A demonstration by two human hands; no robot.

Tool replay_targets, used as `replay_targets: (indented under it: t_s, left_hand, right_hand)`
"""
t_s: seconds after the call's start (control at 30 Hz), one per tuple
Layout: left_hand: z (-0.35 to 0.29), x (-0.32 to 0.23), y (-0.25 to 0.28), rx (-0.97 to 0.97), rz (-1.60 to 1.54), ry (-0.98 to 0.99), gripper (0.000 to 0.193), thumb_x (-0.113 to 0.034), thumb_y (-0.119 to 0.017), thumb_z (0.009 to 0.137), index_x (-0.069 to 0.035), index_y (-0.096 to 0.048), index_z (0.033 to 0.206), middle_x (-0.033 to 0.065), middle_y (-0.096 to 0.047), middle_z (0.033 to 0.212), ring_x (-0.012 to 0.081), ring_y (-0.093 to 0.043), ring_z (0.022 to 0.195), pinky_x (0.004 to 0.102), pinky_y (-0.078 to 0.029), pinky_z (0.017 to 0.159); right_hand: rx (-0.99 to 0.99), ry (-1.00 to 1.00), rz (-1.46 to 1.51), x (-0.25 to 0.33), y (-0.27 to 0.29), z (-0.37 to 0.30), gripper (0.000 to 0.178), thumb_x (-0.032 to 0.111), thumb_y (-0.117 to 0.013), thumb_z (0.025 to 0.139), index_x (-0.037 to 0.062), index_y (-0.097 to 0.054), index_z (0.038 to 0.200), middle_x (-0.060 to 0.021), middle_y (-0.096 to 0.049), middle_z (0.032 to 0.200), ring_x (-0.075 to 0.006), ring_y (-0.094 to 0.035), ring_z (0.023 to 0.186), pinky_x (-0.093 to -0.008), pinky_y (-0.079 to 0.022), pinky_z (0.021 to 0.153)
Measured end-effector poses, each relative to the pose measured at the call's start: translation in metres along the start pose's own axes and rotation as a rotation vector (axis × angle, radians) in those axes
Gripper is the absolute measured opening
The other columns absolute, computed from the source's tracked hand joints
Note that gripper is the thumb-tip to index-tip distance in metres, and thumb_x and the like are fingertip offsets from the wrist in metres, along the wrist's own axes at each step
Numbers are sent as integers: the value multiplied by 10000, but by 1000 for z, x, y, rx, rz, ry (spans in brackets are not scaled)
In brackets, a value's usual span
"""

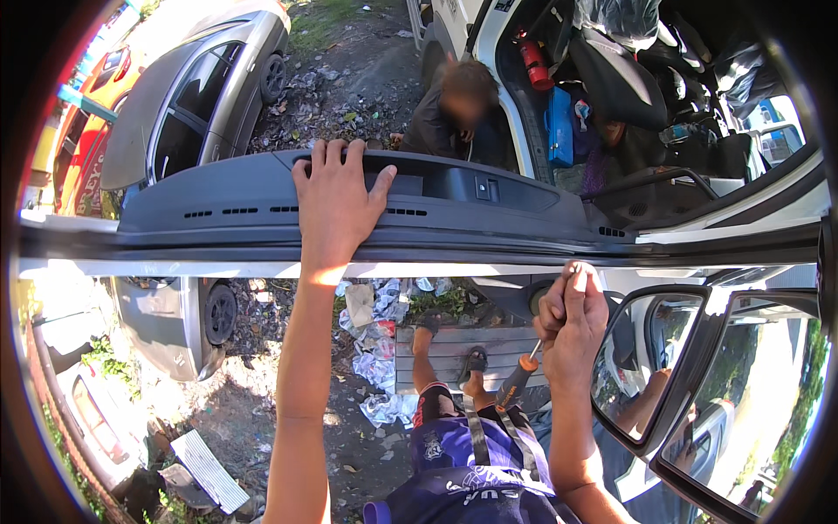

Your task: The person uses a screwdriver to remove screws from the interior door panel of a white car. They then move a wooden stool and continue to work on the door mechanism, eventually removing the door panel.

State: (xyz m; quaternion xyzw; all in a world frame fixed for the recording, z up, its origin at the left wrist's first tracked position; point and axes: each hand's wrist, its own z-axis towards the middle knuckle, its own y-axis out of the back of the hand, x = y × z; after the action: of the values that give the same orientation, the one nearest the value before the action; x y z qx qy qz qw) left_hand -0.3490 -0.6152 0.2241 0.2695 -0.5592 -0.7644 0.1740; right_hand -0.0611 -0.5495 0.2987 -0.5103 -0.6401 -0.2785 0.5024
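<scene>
Across the view runs a dark grey car door trim panel (524, 214) with slots along it and a window switch (485, 187). My left hand (339, 188) lies on it with spread fingers, their tips reaching its far edge. Lower right, my right hand (572, 310) is closed, thumb and finger pinched together at the top; whatever is between them is too small to name. An orange and grey screwdriver (517, 382) hangs handle down from this hand, its shaft running into the curled fingers.
Beyond the panel a person (458, 105) crouches by the open vehicle, which holds a red fire extinguisher (534, 63) and a blue case (559, 127). A side mirror (650, 358) stands right of my right hand. A grey car (201, 96) is parked at left.
</scene>
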Motion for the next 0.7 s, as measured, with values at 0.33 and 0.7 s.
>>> replay_targets:
  t_s: [0.33, 0.7]
  left_hand:
    - [-70, -9, 30, 123, -6, 147, 598, -483, -598, 971, -13, -557, 1340, 207, -535, 1343, 388, -420, 1348, 530, -295, 1113]
    - [-6, 24, 66, 430, -87, -158, 615, -489, -679, 907, 32, -642, 1232, 199, -647, 1138, 360, -561, 1100, 472, -389, 979]
  right_hand:
    - [99, 653, -478, 98, -99, 85, 268, 274, -569, 1067, 26, -660, 1108, 44, -501, 690, 5, -355, 559, -182, -235, 486]
    - [246, 889, -1071, 16, -46, 277, 186, 198, -561, 1051, 27, -597, 1115, -198, -604, 756, -355, -606, 699, -392, -476, 637]
